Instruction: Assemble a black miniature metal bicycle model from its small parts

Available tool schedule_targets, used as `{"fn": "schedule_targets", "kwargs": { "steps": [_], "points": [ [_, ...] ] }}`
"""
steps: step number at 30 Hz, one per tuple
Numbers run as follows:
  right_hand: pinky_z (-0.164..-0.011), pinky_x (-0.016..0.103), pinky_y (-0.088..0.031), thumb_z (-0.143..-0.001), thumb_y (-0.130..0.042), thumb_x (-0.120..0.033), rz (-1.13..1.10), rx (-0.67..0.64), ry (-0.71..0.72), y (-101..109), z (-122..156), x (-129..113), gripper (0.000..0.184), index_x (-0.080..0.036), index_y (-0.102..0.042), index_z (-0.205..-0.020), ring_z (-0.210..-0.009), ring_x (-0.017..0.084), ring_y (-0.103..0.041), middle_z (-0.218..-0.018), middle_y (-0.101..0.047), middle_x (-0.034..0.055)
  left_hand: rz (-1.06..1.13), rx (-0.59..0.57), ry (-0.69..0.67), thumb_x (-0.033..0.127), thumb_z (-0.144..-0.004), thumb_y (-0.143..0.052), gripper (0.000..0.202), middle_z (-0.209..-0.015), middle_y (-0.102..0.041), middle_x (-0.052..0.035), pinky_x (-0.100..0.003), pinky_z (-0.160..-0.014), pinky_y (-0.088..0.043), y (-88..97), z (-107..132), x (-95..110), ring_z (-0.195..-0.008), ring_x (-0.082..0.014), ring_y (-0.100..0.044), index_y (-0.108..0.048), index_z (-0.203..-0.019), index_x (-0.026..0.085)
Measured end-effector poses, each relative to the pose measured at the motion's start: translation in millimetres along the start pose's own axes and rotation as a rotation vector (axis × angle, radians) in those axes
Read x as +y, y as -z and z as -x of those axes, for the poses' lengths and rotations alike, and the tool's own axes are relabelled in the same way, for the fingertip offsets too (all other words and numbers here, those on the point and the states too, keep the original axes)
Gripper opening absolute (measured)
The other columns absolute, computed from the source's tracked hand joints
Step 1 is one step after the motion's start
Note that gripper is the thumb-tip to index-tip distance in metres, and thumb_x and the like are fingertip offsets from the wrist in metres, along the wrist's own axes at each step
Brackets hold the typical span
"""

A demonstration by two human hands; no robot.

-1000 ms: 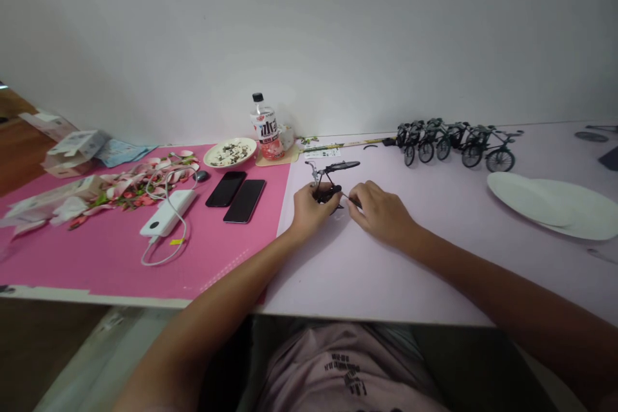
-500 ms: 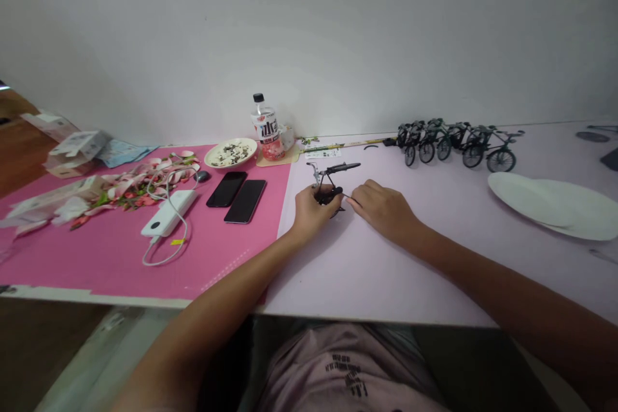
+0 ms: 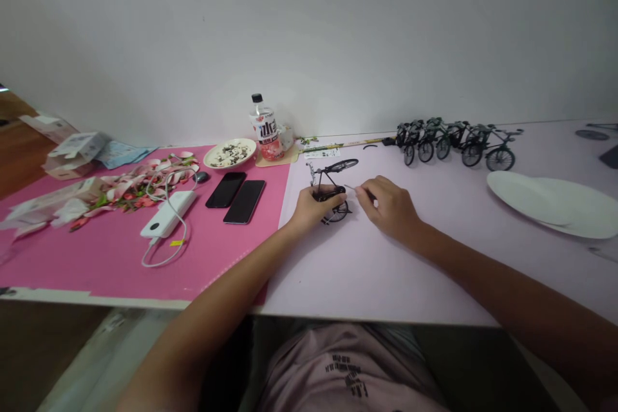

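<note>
A small black model bicycle (image 3: 332, 185) lies tilted on the pale table, one wheel up and one wheel near the tabletop. My left hand (image 3: 311, 207) is closed around its frame from the left. My right hand (image 3: 390, 207) sits just right of it, fingers pinched on a thin screwdriver (image 3: 361, 190) whose tip points toward the bicycle, a short gap from it. A row of several finished model bicycles (image 3: 454, 143) stands at the back right.
A pink mat (image 3: 120, 251) covers the left side, bearing two black phones (image 3: 236, 194), a white power bank (image 3: 167, 215) with cable, pink flowers (image 3: 130, 183) and boxes. A dish (image 3: 230, 153) and drink bottle (image 3: 264, 130) stand at the back. White plates (image 3: 555, 206) lie at right.
My right hand has drawn back to the right with the tool, away from the bicycle. The lower wheel of the bicycle now shows under my left hand.
</note>
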State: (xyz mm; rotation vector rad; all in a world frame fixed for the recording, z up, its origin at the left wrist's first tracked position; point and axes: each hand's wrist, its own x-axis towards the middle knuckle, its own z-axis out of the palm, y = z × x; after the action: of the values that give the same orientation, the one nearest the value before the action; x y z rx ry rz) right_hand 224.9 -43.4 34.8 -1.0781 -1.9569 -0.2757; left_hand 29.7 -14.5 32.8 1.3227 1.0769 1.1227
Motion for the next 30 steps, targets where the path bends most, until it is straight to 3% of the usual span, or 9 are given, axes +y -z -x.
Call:
{"fn": "schedule_targets", "kwargs": {
  "steps": [2,5,8,23,26,30],
  "points": [
    [-0.062,0.031,-0.039,-0.104,-0.049,-0.031,-0.085,0.006,-0.098,-1,1,3,0.027,-0.022,-0.057,-0.08,-0.07,0.018,-0.058,-0.073,-0.063,0.0035,0.046,-0.046,0.04,0.046,-0.061,-0.095,0.052,-0.091,-0.078,-0.0098,-0.031,-0.078,-0.055,1.2,-2,-3,-0.078,-0.0179,-0.07,-0.076,-0.095,0.011],
    [-0.065,0.032,-0.042,-0.102,-0.05,-0.035,-0.185,-0.015,-0.234,-5,2,8,0.024,-0.022,-0.058,-0.083,-0.071,0.019,-0.059,-0.079,-0.066,0.0043,0.106,-0.05,0.049,0.068,-0.072,-0.081,0.06,-0.084,-0.076,-0.0109,-0.031,-0.075,-0.054,1.7,-7,-10,-0.075,-0.019,-0.07,-0.075,-0.086,0.011],
    [-0.063,0.032,-0.041,-0.101,-0.051,-0.039,-0.251,-0.043,-0.335,-9,2,13,0.025,-0.023,-0.058,-0.083,-0.068,0.018,-0.057,-0.078,-0.065,0.0039,0.167,-0.028,0.068,0.076,-0.074,-0.074,0.067,-0.084,-0.076,-0.0123,-0.032,-0.075,-0.054,1.8,-10,-14,-0.075,-0.0203,-0.07,-0.075,-0.087,0.01],
    [-0.066,0.033,-0.046,-0.098,-0.054,-0.042,-0.319,-0.066,-0.395,-11,2,13,0.024,-0.023,-0.06,-0.085,-0.074,0.02,-0.061,-0.083,-0.068,0.0055,0.157,-0.042,0.045,0.068,-0.073,-0.078,0.057,-0.079,-0.074,-0.0102,-0.029,-0.07,-0.05,1.9,-11,-16,-0.069,-0.0175,-0.066,-0.075,-0.081,0.011],
    [-0.067,0.033,-0.047,-0.098,-0.054,-0.042,-0.344,-0.062,-0.401,-12,3,13,0.023,-0.023,-0.062,-0.089,-0.076,0.021,-0.062,-0.087,-0.069,0.0062,0.158,-0.031,0.054,0.064,-0.076,-0.076,0.053,-0.082,-0.075,-0.0108,-0.031,-0.074,-0.051,2.1,-10,-14,-0.074,-0.0196,-0.067,-0.075,-0.084,0.011],
    [-0.065,0.032,-0.047,-0.099,-0.051,-0.042,-0.426,-0.062,-0.431,-13,2,15,0.025,-0.022,-0.065,-0.096,-0.074,0.02,-0.06,-0.089,-0.07,0.0062,0.158,-0.069,0.014,0.043,-0.079,-0.068,0.033,-0.097,-0.076,-0.0113,-0.033,-0.086,-0.051,7.1,-14,-10,-0.095,-0.0236,-0.068,-0.076,-0.088,0.013]
  ]
}}
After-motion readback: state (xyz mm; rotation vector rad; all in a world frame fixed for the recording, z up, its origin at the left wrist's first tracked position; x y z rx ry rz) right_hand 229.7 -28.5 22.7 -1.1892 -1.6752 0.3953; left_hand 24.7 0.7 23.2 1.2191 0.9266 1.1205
